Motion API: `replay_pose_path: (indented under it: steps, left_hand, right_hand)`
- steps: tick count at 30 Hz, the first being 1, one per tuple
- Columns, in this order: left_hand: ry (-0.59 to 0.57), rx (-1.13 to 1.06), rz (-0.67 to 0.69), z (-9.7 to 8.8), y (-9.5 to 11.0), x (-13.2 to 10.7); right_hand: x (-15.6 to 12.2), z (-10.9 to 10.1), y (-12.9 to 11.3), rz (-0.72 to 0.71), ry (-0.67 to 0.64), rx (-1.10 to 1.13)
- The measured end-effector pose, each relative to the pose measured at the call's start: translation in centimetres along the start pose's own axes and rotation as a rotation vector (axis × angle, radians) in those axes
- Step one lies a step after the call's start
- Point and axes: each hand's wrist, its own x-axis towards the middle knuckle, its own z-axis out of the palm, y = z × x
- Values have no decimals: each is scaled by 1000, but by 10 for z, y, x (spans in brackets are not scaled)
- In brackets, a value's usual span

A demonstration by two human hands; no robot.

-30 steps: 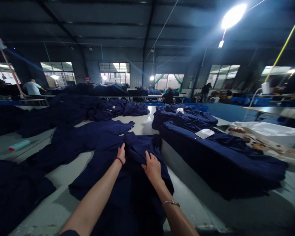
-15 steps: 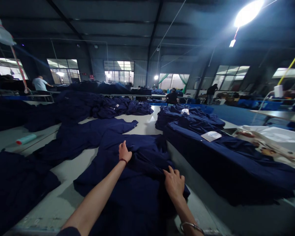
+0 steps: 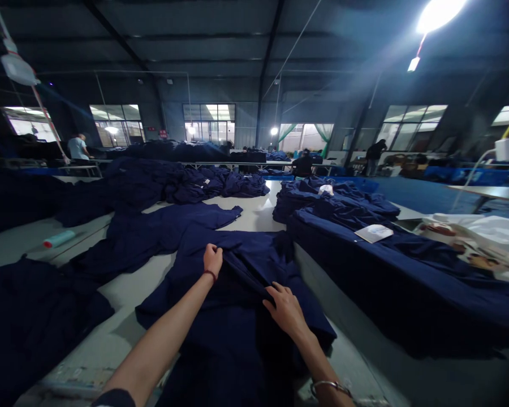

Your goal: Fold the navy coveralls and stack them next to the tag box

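Observation:
A navy blue garment (image 3: 233, 333) lies spread over the pale table (image 3: 156, 282) right in front of me and hangs towards the near edge. My left hand (image 3: 213, 259) is closed on the cloth in its upper part, and folds run from it towards the right. Lower down and to the right, my right hand (image 3: 285, 308) rests on the same garment, fingers stretched out and thumb apart. Dark creases pass between the two hands. The garment's exact kind is hard to make out in the dark cloth.
A long stack of navy garments (image 3: 365, 277) runs along the right, with a white paper (image 3: 374, 233) on top. Left are more navy garments (image 3: 29, 316) and a teal thread cone (image 3: 59, 238). A white bin (image 3: 487, 232) stands far right. Several people work at the back.
My left hand has gone from loosely bent fingers to a closed grip on the cloth. My right hand has moved left and slightly up over the garment. The view has shifted slightly.

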Motion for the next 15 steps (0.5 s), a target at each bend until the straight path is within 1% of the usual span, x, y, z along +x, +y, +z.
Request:
replay_pose_path:
  steps: [3,5,7,9,12,13,15]
  left_hand:
    - [79,-35,-116,-11,-13,7]
    - [87,-48,-157,-18,-23,8]
    - [72,-56,-169,-22,-30,7]
    - [36,-26,-133,-22,-34,6]
    - [-4,83,-20,-19,-35,8]
    - [1,112,5,-18,-34,10]
    - [43,137,16,-19,-33,16]
  right_hand:
    - [-8,-4,2,-37,-11,48]
    - [-8,-6,2,0,-32,69]
    - [-1,-6,0,39,-9,83]
    - [12,-4,-2,30,71,88]
    - [36,1,-3,28,187,79]
    - [44,2,-1,55,195,72]
    - [58,3,5,143,171,53]
